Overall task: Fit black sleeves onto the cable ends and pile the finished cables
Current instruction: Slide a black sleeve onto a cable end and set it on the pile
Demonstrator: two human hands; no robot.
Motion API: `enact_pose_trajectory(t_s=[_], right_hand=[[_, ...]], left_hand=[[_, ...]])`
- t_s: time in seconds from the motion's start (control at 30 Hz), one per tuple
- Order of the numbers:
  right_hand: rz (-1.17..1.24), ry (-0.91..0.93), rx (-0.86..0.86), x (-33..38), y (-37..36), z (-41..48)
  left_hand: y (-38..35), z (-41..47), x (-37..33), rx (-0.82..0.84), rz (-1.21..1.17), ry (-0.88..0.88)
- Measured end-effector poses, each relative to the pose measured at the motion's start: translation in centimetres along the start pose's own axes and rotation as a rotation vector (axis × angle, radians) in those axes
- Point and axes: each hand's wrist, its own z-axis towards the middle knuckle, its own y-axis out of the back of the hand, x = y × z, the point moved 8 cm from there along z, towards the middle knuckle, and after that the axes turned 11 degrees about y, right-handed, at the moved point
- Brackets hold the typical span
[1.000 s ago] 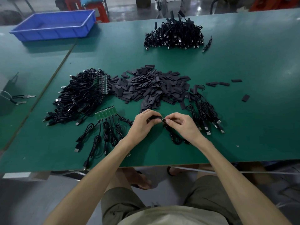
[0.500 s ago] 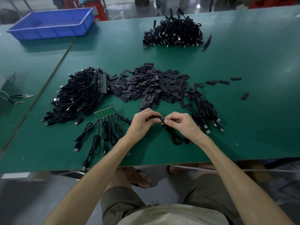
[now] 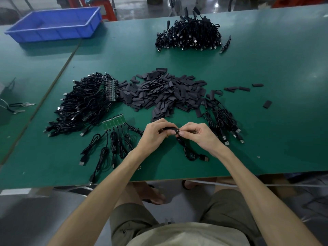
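Fingertips [image 3: 173, 132] of your left hand [image 3: 154, 137] pinch a black sleeve [image 3: 168, 129], and your right hand [image 3: 198, 135] pinches the end of the cable [image 3: 188, 151] right against the sleeve's mouth. Both hands grasp, neither is released. The rest of the cable trails toward 5 o'clock and lies on the green table [image 3: 266, 68], its plug [image 3: 205, 158] flat on the surface.

Compared with a second ago, very little has changed. Your hands sit at the same spot near the 6 o'clock edge, and your fingertips have closed the small gap between them. I judge you are mid-fit: the sleeve is sliding over the end, not yet seated, and how much of the end is covered is hidden by your fingers.

Spare sleeves [image 3: 163, 93] are heaped at 12 o'clock from your hands, a tangled heap of cables [image 3: 83, 105] lies at 10 o'clock, and a row of green boards [image 3: 114, 122] with their leads sits at 9 o'clock. A far pile [image 3: 190, 36] sits toward 12 o'clock at the table's back, a smaller bunch [image 3: 221, 119] at 2 o'clock, and a blue tray [image 3: 53, 23] at 11 o'clock.

No brand, label or writing is legible anywhere.
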Motion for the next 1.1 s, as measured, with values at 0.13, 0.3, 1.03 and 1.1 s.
enact_pose_trajectory(t_s=[0.13, 0.3, 1.03, 1.1], right_hand=[[-0.011, -0.004, 0.003, -0.1, 0.0, 0.1], [0.001, -0.014, -0.042, -0.2, 0.3, 0.1], [0.012, -0.070, -0.082, -0.1, 0.6, -0.5], [0.019, -0.075, -0.077, -0.2, 0.6, -0.4]], left_hand=[[0.1, 0.1, 0.2, -0.002, 0.001, 0.000], [0.1, 0.1, 0.9, -0.010, -0.121, 0.088], [0.3, 0.2, 2.1, -0.021, -0.302, 0.257], [0.2, 0.2, 2.1, -0.013, -0.314, 0.259]])
